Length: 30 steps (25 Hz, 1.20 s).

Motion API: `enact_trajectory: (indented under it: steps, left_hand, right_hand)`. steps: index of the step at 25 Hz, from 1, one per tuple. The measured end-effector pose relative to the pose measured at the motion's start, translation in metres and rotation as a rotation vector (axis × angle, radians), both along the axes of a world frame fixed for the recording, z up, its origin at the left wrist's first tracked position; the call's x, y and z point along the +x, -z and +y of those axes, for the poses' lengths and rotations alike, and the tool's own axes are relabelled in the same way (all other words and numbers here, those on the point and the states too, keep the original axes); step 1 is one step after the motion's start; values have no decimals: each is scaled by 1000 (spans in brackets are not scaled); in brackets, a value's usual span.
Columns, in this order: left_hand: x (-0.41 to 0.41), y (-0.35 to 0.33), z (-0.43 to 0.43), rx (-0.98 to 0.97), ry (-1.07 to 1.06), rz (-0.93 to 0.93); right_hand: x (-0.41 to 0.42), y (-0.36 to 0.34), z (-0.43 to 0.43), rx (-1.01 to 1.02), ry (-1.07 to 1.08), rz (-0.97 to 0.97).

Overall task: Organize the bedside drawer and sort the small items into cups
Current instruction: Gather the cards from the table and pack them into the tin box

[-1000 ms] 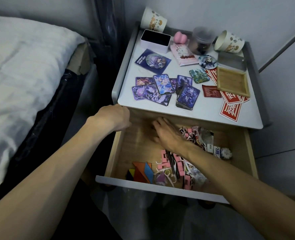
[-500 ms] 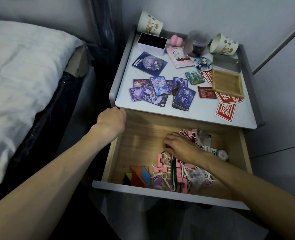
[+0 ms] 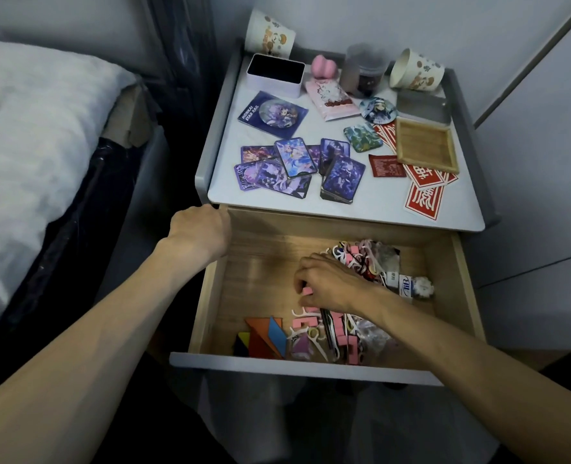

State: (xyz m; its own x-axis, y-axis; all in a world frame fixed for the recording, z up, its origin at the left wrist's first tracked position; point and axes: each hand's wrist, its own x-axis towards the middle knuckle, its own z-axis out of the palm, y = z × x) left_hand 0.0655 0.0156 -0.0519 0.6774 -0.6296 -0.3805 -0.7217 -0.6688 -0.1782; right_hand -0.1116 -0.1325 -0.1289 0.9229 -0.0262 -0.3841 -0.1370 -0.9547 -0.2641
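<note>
Drawer point(image 3: 207, 298) is pulled open below the nightstand top point(image 3: 344, 209). The left hand point(image 3: 199, 233) sits on the back end of the drawer's left wall, knuckles up and fingers folded out of sight. I cannot tell whether it grips the wall or only rests there.

The right hand point(image 3: 331, 283) is down inside the drawer near the middle, fingers curled, with fingertips pinching a small pink block point(image 3: 307, 290). It sits at the left edge of a clutter pile point(image 3: 361, 259) of pink blocks, white picks and small packets that fills the drawer's right half. More pink pieces lie toward the front, and flat coloured shapes point(image 3: 263, 336) lie in the front left part.

Left cup point(image 3: 270, 34) is at the back left corner of the nightstand top. Right cup point(image 3: 415, 74) lies on its side at the back right, mouth facing left.

Also on top:
- a white box point(image 3: 275, 74)
- a clear jar point(image 3: 364, 71)
- picture cards point(image 3: 292, 164) spread near the front
- a wooden tray point(image 3: 426, 146) lying partly on red envelopes point(image 3: 424, 197)

Bed point(image 3: 33, 135) is to the left.
</note>
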Motion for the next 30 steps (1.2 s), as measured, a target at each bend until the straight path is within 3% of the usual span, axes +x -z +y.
enact_trajectory:
  steps: [4, 9, 12, 14, 19, 25, 30]
  left_hand:
    - [5, -14, 2, -143, -102, 31]
    - [25, -40, 3, -751, -371, 265]
    - [29, -48, -7, -1141, -560, 558]
    - [32, -53, -13, -1274, -685, 762]
    - [43, -60, -20, -1450, -859, 1002]
    - [61, -65, -32, -1544, -923, 1114]
    - [56, -65, -40, -1544, -939, 1138]
  right_hand:
    - [9, -39, 10, 85, 12, -104]
    - [53, -119, -11, 239, 73, -293]
    - [99, -139, -47, 204, 180, -358]
    - [134, -138, -77, 133, 266, -399]
    - [217, -123, -140, -183, 331, -462]
    - [264, -106, -159, -405, 351, -460]
    - [249, -125, -146, -291, 357, -541]
